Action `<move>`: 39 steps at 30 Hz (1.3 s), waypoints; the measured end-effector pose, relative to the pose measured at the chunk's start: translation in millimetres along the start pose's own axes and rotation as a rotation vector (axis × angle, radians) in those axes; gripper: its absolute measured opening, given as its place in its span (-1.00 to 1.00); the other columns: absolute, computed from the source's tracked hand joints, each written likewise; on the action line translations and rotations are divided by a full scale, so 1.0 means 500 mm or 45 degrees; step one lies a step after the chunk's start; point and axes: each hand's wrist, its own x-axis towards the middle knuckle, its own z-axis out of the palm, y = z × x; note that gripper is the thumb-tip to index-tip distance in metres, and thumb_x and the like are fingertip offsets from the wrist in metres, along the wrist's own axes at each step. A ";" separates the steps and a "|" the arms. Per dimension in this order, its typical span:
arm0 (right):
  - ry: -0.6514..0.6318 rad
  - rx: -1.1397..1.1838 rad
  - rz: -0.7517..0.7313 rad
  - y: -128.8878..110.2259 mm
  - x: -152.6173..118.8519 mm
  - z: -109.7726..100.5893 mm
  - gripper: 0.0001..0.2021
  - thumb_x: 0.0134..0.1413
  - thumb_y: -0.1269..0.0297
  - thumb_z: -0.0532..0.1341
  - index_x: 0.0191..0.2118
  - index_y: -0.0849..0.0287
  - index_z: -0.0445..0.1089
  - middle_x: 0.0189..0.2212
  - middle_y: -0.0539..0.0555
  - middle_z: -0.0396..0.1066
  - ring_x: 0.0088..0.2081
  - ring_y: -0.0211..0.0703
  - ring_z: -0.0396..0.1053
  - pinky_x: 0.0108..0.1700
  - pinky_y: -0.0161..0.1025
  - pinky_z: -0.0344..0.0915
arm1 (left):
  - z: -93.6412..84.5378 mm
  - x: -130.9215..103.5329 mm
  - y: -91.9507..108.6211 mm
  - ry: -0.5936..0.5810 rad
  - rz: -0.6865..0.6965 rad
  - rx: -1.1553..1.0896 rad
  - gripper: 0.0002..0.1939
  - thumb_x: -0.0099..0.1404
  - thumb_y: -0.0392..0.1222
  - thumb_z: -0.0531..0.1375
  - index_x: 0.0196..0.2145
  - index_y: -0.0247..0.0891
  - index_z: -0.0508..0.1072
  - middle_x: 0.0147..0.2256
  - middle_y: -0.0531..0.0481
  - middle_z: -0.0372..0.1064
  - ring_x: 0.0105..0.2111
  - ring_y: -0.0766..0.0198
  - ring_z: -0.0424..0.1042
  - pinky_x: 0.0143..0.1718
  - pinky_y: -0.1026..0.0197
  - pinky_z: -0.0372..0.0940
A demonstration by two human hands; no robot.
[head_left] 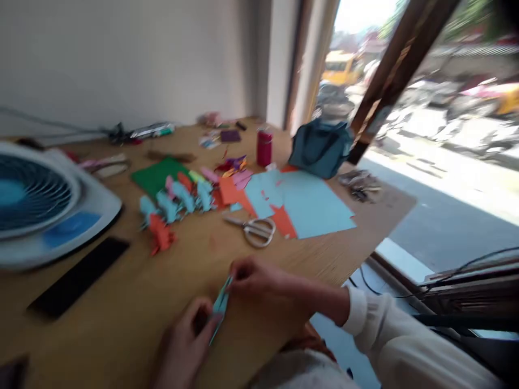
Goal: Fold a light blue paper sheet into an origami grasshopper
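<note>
Between my two hands is a narrow folded piece of light blue paper (221, 303), held just above the wooden table (133, 335). My left hand (190, 335) pinches its lower part between thumb and fingers. The upper tip is pinched by my right hand (253, 276). Beyond my hands lie scissors (257, 231) with pale handles. To their left stand several small folded paper figures (184, 199), light blue, pink and orange, with a red-orange one (161, 233) nearest to me. The picture is blurred, so the exact folds cannot be made out.
Light blue sheets (314, 208) lie over orange paper at the right. Behind them stand a teal bag (322, 148) and a magenta bottle (264, 148). At left are a fan (81, 221) and a black strip (79, 278); green paper (150, 175) lies farther back.
</note>
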 end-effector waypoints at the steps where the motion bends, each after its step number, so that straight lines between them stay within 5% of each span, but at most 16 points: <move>1: -0.005 0.039 0.014 0.001 -0.014 -0.001 -0.48 -0.35 -0.13 0.47 -0.53 0.20 0.29 -0.62 -0.13 0.30 -0.56 -0.39 0.22 -0.49 -0.38 0.18 | 0.004 -0.006 0.013 -0.032 0.018 0.008 -0.71 0.07 0.04 0.29 -0.55 -0.18 0.32 -0.59 0.14 0.25 -0.56 0.31 0.27 -0.51 0.33 0.18; 4: 0.006 0.118 0.050 0.017 -0.034 -0.010 -0.61 -0.17 0.05 0.46 -0.42 0.18 0.30 -0.57 -0.15 0.30 -0.53 -0.41 0.22 -0.47 -0.41 0.12 | 0.018 -0.009 0.030 -0.078 0.100 0.084 -0.88 0.14 -0.18 0.28 -0.46 -0.19 0.38 -0.51 0.11 0.36 -0.48 0.30 0.31 -0.42 0.30 0.15; 8: 0.085 -0.110 0.012 0.034 -0.047 -0.013 -0.74 -0.03 0.15 0.37 -0.35 0.18 0.33 -0.50 -0.06 0.38 -0.47 -0.32 0.31 -0.44 -0.35 0.18 | 0.030 -0.014 0.025 -0.107 0.109 0.263 -0.86 0.15 -0.32 0.31 -0.45 -0.20 0.40 -0.51 0.11 0.37 -0.45 0.28 0.32 -0.28 0.21 0.15; 16: 0.080 -0.845 -0.118 0.018 -0.045 -0.019 -0.87 0.10 0.32 0.18 -0.31 0.19 0.47 -0.45 0.00 0.43 -0.45 -0.28 0.27 -0.41 -0.30 0.17 | 0.038 -0.026 0.014 0.038 0.411 0.470 -0.87 0.22 -0.42 0.28 -0.31 -0.26 0.43 -0.20 -0.06 0.34 -0.15 0.15 0.35 -0.10 0.10 0.27; 24: -0.120 -1.223 -0.021 -0.018 -0.014 -0.019 -0.92 0.04 0.36 0.22 -0.36 0.17 0.48 -0.41 -0.02 0.46 -0.43 -0.29 0.29 -0.37 -0.32 0.14 | 0.033 -0.039 -0.004 0.087 0.765 0.735 -0.85 0.43 -0.34 0.08 -0.21 -0.28 0.45 -0.26 -0.02 0.41 -0.26 0.24 0.38 -0.24 0.21 0.34; 29: -0.282 -1.445 0.127 -0.048 0.011 -0.013 -0.91 0.03 0.40 0.20 -0.43 0.16 0.44 -0.50 -0.05 0.43 -0.46 -0.29 0.26 -0.42 -0.32 0.07 | 0.014 -0.049 -0.014 0.059 1.032 0.986 -0.78 0.45 -0.37 0.06 -0.06 -0.37 0.46 -0.07 -0.06 0.49 -0.18 0.22 0.41 -0.16 0.20 0.38; 39: -0.462 -1.486 0.146 -0.068 0.027 -0.034 -0.88 0.06 0.38 0.17 -0.45 0.13 0.41 -0.47 -0.05 0.42 -0.44 -0.29 0.26 -0.42 -0.32 0.08 | -0.009 -0.048 -0.021 -0.139 1.126 1.069 -0.67 0.47 -0.35 0.01 0.10 -0.44 0.39 0.06 -0.21 0.44 -0.13 0.17 0.43 -0.11 0.12 0.42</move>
